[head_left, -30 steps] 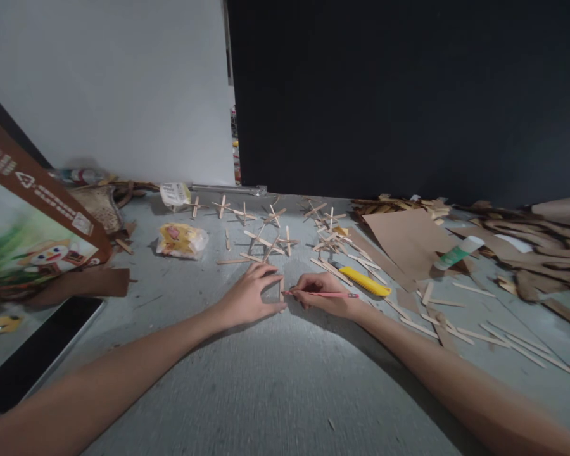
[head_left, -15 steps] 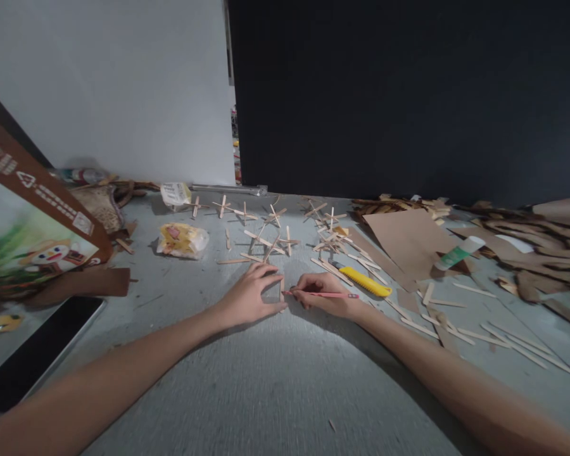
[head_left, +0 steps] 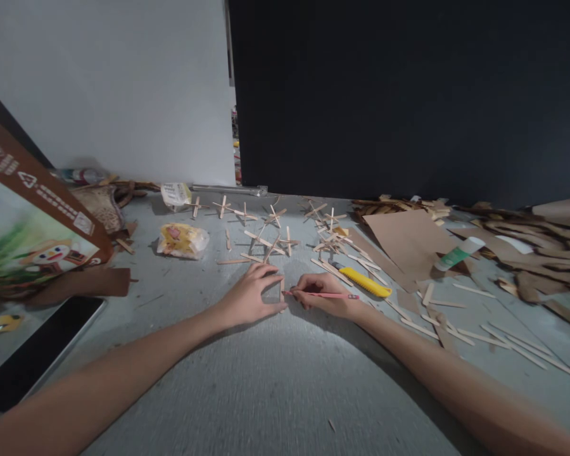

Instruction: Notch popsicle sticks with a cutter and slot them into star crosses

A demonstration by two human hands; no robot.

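Observation:
Thumb and fingertips of my left hand (head_left: pixel 253 294) are at the two ends of a short wooden craft stick (head_left: pixel 282 288), holding it against the grey surface. My right hand (head_left: pixel 325 294) is closed around a pink pencil (head_left: pixel 327 295), whose tip meets the stick near its middle. Just beyond both hands lie small crosses of craft sticks (head_left: pixel 266 240). A yellow utility knife (head_left: pixel 365 282) rests to the right of my right hand, apart from it.
Loose craft sticks (head_left: pixel 449 329) are scattered at right, near a cardboard sheet (head_left: pixel 408 244) and a green-and-white glue stick (head_left: pixel 458 254). On the left are a phone (head_left: pixel 42 351), a yellow plastic packet (head_left: pixel 183 240) and a printed carton (head_left: pixel 42 221). Wall panels stand behind.

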